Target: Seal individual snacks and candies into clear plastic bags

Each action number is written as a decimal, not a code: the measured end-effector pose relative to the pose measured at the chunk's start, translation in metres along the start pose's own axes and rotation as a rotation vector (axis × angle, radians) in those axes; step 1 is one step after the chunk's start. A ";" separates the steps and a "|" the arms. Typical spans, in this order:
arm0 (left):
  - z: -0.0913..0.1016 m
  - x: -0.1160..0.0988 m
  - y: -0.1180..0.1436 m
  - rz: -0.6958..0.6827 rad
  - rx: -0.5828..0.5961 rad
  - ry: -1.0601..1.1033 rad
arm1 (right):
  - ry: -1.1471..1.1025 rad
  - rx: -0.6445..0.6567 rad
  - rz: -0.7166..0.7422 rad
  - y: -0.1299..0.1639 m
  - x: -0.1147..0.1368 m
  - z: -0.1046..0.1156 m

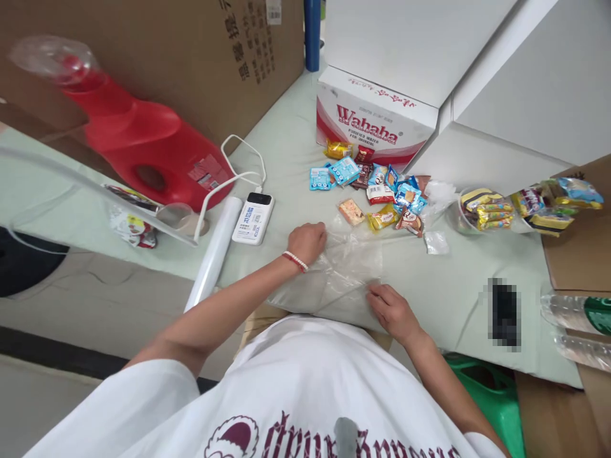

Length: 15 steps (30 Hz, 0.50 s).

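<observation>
On our pale-green tabletop [458,280], wrapped snacks [380,193] and a carton [370,121] sit beyond the plastic bag [351,254]. Our left hand [306,243] and right hand [390,310] pinch it.

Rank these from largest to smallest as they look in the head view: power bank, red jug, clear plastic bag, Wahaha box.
1. Red jug
2. Clear plastic bag and Wahaha box: too close to rank, as the bag's see-through edges are hard to trace
3. Power bank
</observation>
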State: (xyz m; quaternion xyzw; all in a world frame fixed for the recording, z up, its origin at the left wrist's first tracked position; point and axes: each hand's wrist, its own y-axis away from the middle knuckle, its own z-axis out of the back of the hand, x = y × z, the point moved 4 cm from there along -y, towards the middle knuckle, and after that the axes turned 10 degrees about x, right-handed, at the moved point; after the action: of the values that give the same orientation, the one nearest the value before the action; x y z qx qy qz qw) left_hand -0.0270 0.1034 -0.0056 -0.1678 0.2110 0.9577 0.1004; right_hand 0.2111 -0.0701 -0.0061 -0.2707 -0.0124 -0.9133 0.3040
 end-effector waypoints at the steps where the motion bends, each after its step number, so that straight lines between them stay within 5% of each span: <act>1: -0.003 0.010 0.003 0.053 -0.046 0.055 | 0.015 -0.013 -0.040 0.012 -0.002 0.002; 6: -0.015 0.044 0.037 0.177 -0.349 0.334 | -0.185 -0.047 -0.239 0.056 -0.007 0.021; 10: -0.006 0.033 0.060 -0.007 -0.676 0.186 | -0.263 -0.351 -0.554 0.040 -0.041 0.048; 12: -0.008 0.017 0.060 -0.197 -0.575 0.084 | -0.248 -0.378 -0.656 0.009 -0.059 0.045; 15: -0.023 -0.001 0.057 -0.438 -0.269 -0.058 | -0.304 -0.233 -0.699 -0.045 -0.077 0.020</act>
State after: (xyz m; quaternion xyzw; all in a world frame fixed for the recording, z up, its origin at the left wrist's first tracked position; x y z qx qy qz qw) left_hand -0.0344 0.0429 -0.0038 -0.1937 0.0375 0.9370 0.2882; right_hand 0.2468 0.0124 -0.0214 -0.4151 -0.0449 -0.9065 -0.0631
